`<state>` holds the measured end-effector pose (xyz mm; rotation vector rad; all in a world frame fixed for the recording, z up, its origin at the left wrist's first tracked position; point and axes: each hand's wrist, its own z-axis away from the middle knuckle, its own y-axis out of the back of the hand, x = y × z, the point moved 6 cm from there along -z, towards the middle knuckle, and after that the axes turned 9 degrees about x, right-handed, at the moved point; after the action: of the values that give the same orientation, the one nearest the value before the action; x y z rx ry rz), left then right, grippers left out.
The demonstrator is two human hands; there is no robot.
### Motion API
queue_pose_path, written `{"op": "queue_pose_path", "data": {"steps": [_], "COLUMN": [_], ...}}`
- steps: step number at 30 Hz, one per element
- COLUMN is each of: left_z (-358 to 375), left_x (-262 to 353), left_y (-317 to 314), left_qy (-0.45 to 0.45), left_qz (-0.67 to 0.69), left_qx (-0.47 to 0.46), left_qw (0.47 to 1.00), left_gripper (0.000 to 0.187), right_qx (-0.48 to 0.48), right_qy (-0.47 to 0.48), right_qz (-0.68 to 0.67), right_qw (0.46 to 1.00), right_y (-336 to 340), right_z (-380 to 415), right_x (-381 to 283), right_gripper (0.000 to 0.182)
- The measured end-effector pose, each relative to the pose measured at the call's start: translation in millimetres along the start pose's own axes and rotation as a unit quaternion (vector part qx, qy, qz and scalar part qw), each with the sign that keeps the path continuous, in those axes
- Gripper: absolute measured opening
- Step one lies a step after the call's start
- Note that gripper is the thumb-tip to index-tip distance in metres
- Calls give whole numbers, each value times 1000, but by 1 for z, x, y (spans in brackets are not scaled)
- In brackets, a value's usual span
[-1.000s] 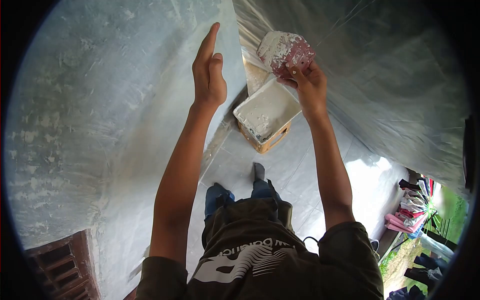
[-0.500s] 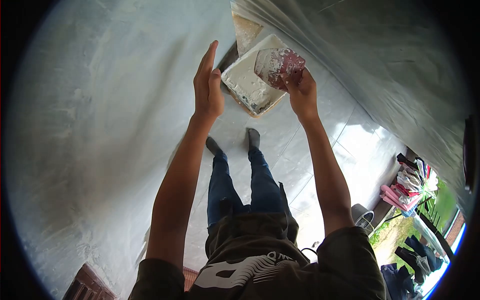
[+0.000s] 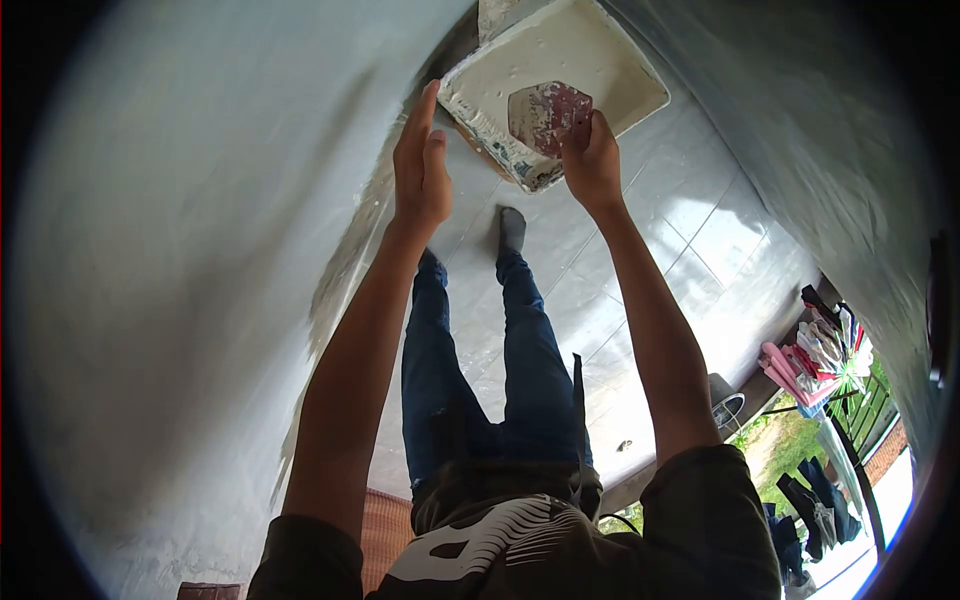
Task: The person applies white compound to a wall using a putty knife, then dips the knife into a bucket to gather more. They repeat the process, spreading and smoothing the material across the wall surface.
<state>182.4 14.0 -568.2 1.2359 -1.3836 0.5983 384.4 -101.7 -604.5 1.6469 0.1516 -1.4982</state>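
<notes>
A flat reddish-brown scraper (image 3: 547,118), smeared with whitish compound, is pinched between the thumb and fingers of my right hand (image 3: 594,168). In this view it overlaps the near part of a rectangular tray (image 3: 640,88). Creamy white compound coats the inside of that tray, with thicker streaks along its near left side. My left hand (image 3: 421,165) is beside the tray's left corner, fingers stretched upward and thumb apart, holding nothing. Its fingertips appear right at the rim.
To the left rises a grey, smeared wall (image 3: 200,250); another wall (image 3: 800,130) slopes along the right. My socked foot (image 3: 512,230) stands on the tiled floor (image 3: 640,210). Hanging clothes (image 3: 815,350) and a grey container (image 3: 724,400) are at lower right.
The tray looks larger and sits higher in view. The scraper has shifted from the tray's right side to over its near part. My left hand stays open, about where it was.
</notes>
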Motion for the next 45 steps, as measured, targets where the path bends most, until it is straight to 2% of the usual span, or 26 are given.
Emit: {"op": "queue_pose_path", "data": {"steps": [7,16,23,28,32,34,38,41,44,45], "left_z": [17,30,36,38,41,42,47,49,51,51], "left_x": [-56,-86,-94,-98,-97,-95,-98,-97,-94,-94], "left_y": [3,8,9,9,8,8,8,9,10,10], "left_qy": [53,57,77,91,105,101,109,116,123,119], "left_qz": [-28,-35,-41,-40,-44,-47,-38,-41,-42,-48], "left_qx": [2,-1,2,3,3,-1,17,16,18,5], "left_qw": [998,998,996,995,994,994,993,992,991,992], "left_gripper": [59,56,57,58,58,58,59,59,59,59], "right_qx": [-50,-73,-93,-161,-194,-205,-219,-227,-262,-296], "right_qy": [57,50,50,74,55,95,72,79,92,70], "right_qz": [122,185,185,179,172,165,171,160,174,159], "right_qw": [990,979,977,968,964,960,958,957,945,939], "right_y": [-70,-125,-134,-137,-137,-141,-146,-148,-151,-152], "right_z": [-20,-47,-61,-73,-75,-69,-63,-68,-75,-78], "right_x": [28,65,75,76,76,75,78,80,76,81], "right_gripper": [25,32,33,33,32,30,31,36,42,45]}}
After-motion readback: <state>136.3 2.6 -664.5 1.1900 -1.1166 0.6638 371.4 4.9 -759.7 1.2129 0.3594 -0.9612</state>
